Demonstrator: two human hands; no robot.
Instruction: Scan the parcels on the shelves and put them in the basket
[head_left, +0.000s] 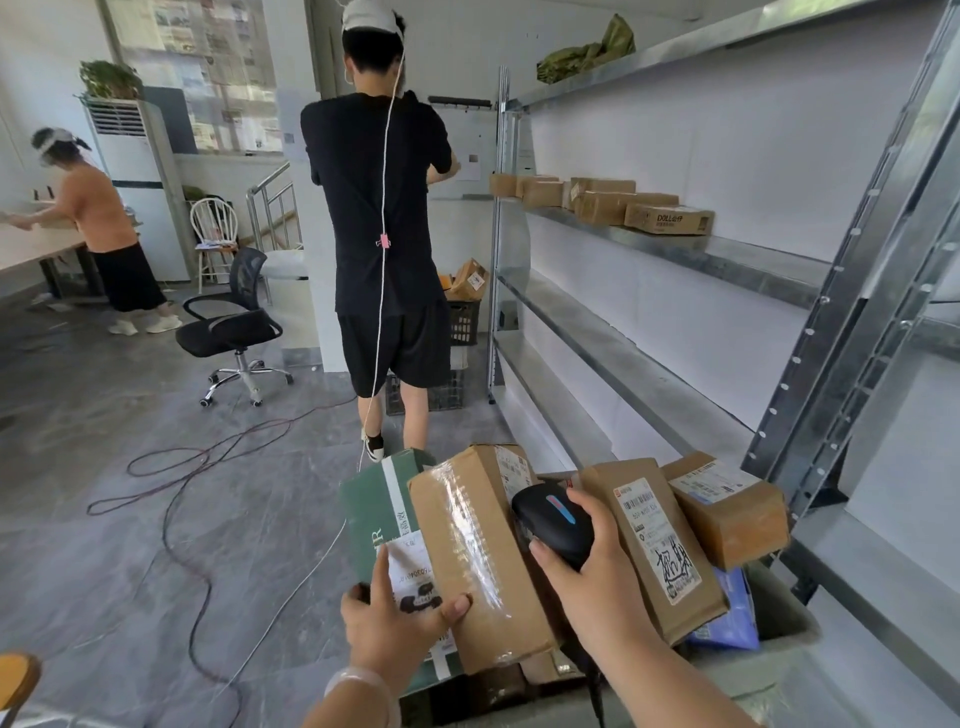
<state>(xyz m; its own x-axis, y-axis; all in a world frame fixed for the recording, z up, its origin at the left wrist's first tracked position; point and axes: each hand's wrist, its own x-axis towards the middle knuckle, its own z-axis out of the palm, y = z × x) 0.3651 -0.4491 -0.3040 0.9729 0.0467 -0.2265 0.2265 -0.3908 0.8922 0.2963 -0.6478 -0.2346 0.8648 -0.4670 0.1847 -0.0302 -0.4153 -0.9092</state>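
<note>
Grey tiled floor (104, 395) lies open at left, crossed by looping cables (171, 467). An office chair (234, 322) stands beyond them. A person in black (384, 234) stands in the aisle, close to the end post of the metal rack (675, 244) along the right wall. Cardboard parcels (667, 218) sit in a row at the front edge of one rack shelf.

Foreground: the basket (774, 670) is piled above its rim. A green carton (374, 499) overhangs its left side. The left hand (395, 618) has its index finger straight on the carton label and its thumb on the corner of a taped parcel (467, 545); actual grip cannot be confirmed. The right hand (597, 587) wraps a black barcode scanner (553, 519). A labelled flat parcel (654, 545) lies just beside it.
</note>
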